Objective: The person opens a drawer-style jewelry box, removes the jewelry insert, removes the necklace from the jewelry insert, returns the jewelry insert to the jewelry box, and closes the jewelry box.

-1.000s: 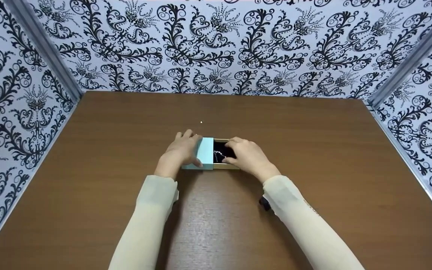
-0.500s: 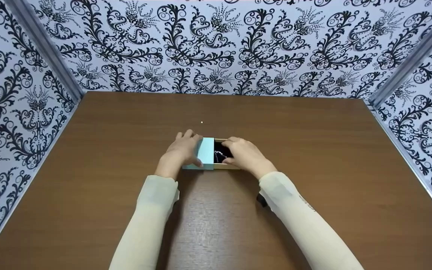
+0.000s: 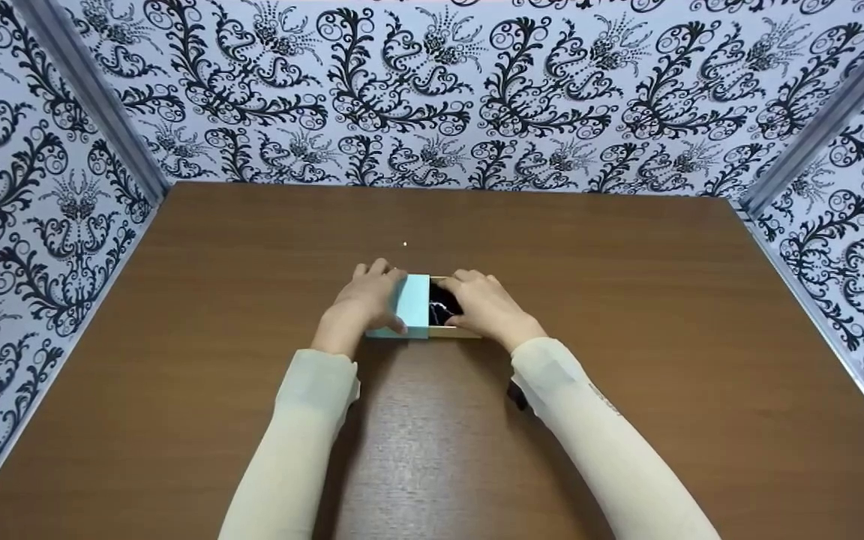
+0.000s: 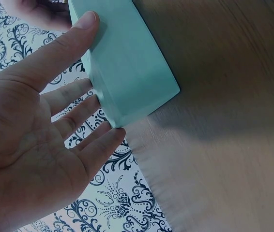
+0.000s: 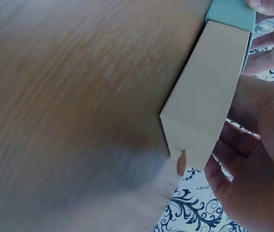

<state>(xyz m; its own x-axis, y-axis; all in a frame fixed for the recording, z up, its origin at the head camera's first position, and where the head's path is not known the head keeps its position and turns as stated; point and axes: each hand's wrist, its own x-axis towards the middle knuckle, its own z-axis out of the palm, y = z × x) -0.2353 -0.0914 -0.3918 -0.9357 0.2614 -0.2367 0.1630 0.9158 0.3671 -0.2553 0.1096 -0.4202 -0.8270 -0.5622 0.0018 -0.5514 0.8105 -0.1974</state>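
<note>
Plainly, my left grip pinches the turquoise box cover on the counter; my right grip, thumb and fingers apart, reaches over the tan tray, just beside its silvery chain. Marks on my right sleeve are too small to read.

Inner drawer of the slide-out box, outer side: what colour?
Plain pale beige; the inner drawer shows best in the right wrist view.

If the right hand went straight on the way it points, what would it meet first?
Likely the open edge of the turquoise rectangular cardboard sleeve, just ahead of the right hand. Depth is unclear: it might pass over, or brush the thin silver-coloured chain first.
</note>
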